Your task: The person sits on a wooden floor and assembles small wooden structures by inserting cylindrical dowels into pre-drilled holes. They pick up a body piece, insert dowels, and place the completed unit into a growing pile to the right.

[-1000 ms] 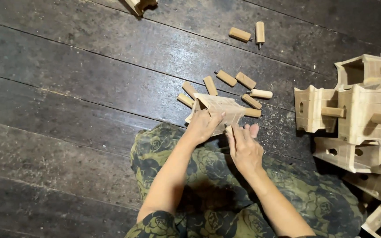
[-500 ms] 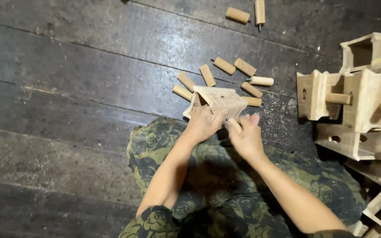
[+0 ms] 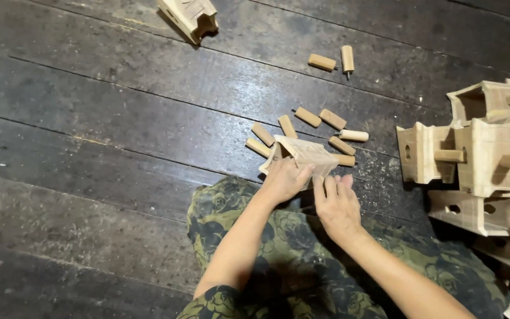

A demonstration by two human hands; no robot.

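Both hands are staying on the small pale wooden box piece [image 3: 302, 156] on the dark plank floor [image 3: 90, 147]; the left hand [image 3: 284, 177] is gripping it, and the right hand [image 3: 337, 204], fingers loosely open, has slid closer beside it.

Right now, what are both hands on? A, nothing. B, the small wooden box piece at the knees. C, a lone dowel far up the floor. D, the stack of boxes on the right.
B: the left hand and right hand both rest on the box piece among the dowels.

L grip [image 3: 285, 177] curled shut, R grip [image 3: 337, 204] flat.
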